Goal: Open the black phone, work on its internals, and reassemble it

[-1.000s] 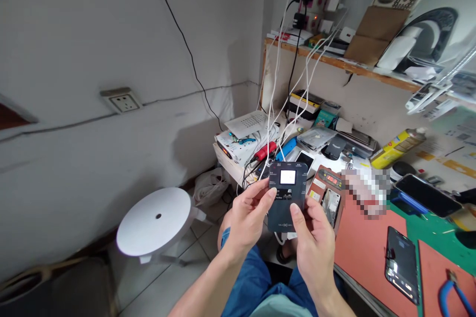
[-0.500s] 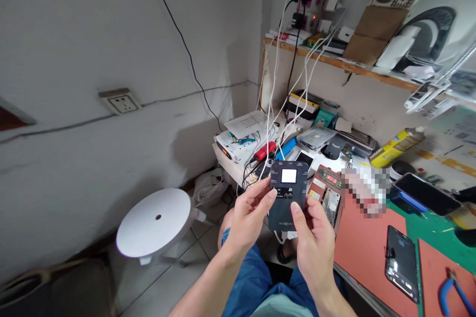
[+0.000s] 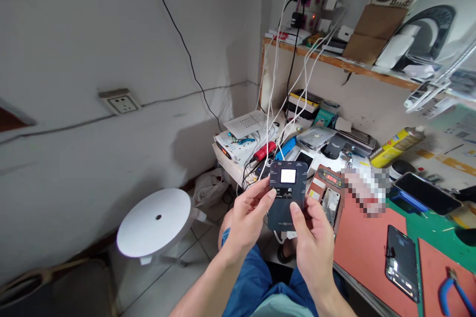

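Observation:
A flat black handheld device [image 3: 286,215] with a small lit white screen [image 3: 288,176] is held upright over my lap. My left hand [image 3: 250,213] is closed on its left edge, the thumb on the front beside a small dark panel below the screen. On the lower right, my right hand [image 3: 315,237] grips the device with the thumb flat on its face. Fingers behind the device are hidden. Just right of it lies a brown heating plate [image 3: 316,188] with a red display, bearing a silvery phone part [image 3: 330,205].
The workbench has orange mats [image 3: 366,245] on a green mat [image 3: 427,225]. A black phone [image 3: 402,262], blue-handled pliers [image 3: 448,297] and a yellow spray can [image 3: 396,147] lie there. White cables [image 3: 274,84] hang from the shelf [image 3: 357,67]. A round white stool [image 3: 154,223] stands left.

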The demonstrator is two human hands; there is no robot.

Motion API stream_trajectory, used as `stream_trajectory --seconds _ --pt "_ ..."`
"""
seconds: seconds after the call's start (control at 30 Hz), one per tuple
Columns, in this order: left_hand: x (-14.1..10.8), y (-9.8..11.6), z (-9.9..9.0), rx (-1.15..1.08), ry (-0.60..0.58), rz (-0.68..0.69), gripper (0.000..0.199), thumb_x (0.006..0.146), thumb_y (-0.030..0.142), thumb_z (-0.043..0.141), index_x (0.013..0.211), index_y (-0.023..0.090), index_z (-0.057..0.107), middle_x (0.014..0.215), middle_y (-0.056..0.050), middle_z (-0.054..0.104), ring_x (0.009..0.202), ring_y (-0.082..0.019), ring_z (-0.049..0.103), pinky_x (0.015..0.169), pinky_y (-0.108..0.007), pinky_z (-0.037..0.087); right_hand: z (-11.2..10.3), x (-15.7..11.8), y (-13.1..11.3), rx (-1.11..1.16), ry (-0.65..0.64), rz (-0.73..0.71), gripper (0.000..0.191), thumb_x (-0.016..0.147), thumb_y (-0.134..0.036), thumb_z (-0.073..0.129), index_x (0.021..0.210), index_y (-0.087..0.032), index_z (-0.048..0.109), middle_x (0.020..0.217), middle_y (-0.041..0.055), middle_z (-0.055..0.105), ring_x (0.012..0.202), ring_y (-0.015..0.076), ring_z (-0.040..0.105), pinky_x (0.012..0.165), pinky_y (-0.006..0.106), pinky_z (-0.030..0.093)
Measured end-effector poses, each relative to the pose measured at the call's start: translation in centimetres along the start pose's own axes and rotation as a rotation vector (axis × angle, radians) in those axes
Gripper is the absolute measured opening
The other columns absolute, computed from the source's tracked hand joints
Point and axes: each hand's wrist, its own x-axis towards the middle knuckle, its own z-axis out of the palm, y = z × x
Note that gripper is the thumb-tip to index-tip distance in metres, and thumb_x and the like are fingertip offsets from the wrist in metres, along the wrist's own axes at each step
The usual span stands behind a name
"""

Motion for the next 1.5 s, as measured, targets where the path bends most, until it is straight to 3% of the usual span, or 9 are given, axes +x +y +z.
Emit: stream_trajectory --seconds 0.37,0.53,0.67,0.83,0.93,1.07,1.13,1.3,1.5 --pt "0.1 0.3 0.0 -0.025 0.001 -0.064 0.046 0.084 0.039 0.094 0.126 0.026 0.085 0.12 -0.01 0.086 0.111 -0.027 0.081 0.095 -0.035 0.066 0.0 0.2 0.2 0.041 0.003 0.029 0.046 0.096 -0.058 0.076 0.122 -0.02 0.078 0.12 0.0115 0.082 0.096 0.0252 0.079 0.086 0.038 0.068" --pt "0.0 1.5 0.7 -0.16 -0.009 -0.195 0.053 0.081 0.056 0.09 0.123 0.024 0.086 0.114 -0.012 0.087 0.111 -0.035 0.081 0.092 -0.044 0.068 0.1 0.2 0.2 0.087 -0.018 0.049 0.046 0.095 -0.056 0.077 0.124 -0.02 0.078 0.119 0.0124 0.082 0.096 0.0256 0.078 0.084 0.039 0.069" --pt "-0.4 1.0 1.0 -0.219 -0.072 -0.282 0.059 0.083 0.065 0.083 0.123 0.021 0.085 0.117 -0.014 0.085 0.117 -0.039 0.078 0.097 -0.049 0.066 0.3 0.1 0.7 0.145 -0.07 0.067 0.045 0.096 -0.053 0.078 0.126 -0.019 0.077 0.121 0.0122 0.081 0.099 0.0263 0.078 0.087 0.04 0.068" --pt "-1.0 0.0 0.4 -0.242 -0.172 -0.363 0.064 0.073 0.038 0.097 0.132 0.024 0.077 0.123 -0.013 0.083 0.113 -0.037 0.079 0.1 -0.049 0.063 0.7 0.4 0.9 0.086 -0.15 0.058 0.042 0.099 -0.054 0.073 0.123 -0.02 0.077 0.119 0.0116 0.081 0.1 0.0267 0.078 0.087 0.039 0.066" --pt "-1.1 -0.1 0.2 -0.247 -0.137 -0.351 0.063 0.075 0.031 0.095 0.134 0.025 0.075 0.126 -0.012 0.083 0.111 -0.034 0.08 0.099 -0.047 0.063 0.6 0.7 0.8 -0.085 -0.116 -0.055 0.042 0.101 -0.052 0.07 0.128 -0.021 0.075 0.123 0.012 0.081 0.106 0.0275 0.078 0.09 0.04 0.065" --pt "-1.1 0.2 0.3 -0.259 -0.129 -0.33 0.057 0.079 0.028 0.092 0.133 0.026 0.074 0.128 -0.01 0.082 0.118 -0.033 0.078 0.102 -0.045 0.062 0.6 0.5 0.4 -0.359 0.11 -0.44 0.024 0.103 -0.037 0.071 0.12 -0.02 0.075 0.112 0.0102 0.08 0.101 0.0242 0.076 0.093 0.039 0.063" --pt "-1.1 0.3 0.5 -0.262 -0.133 -0.312 0.054 0.081 0.027 0.09 0.133 0.028 0.074 0.126 -0.009 0.083 0.119 -0.032 0.078 0.102 -0.044 0.062 0.7 0.2 0.0 -0.407 0.115 -0.584 0.015 0.104 -0.029 0.07 0.116 -0.021 0.074 0.107 0.0089 0.079 0.097 0.0222 0.076 0.09 0.036 0.063" --pt "-1.3 0.6 0.9 -0.252 -0.115 -0.299 0.05 0.081 0.027 0.09 0.128 0.029 0.076 0.122 -0.008 0.083 0.122 -0.032 0.077 0.101 -0.042 0.062 1.2 -0.2 -0.6 -0.42 0.061 -0.655 0.013 0.104 -0.02 0.068 0.114 -0.022 0.076 0.103 0.0086 0.079 0.093 0.0217 0.077 0.083 0.033 0.064" --pt "-1.4 -0.1 0.5 -0.216 -0.065 -0.268 0.062 0.075 0.034 0.097 0.134 0.029 0.077 0.126 -0.008 0.082 0.123 -0.031 0.075 0.106 -0.04 0.06 2.3 0.5 -0.2 -0.528 0.075 -0.851 0.017 0.104 -0.013 0.067 0.117 -0.018 0.076 0.103 0.0101 0.078 0.094 0.0221 0.077 0.084 0.035 0.066"
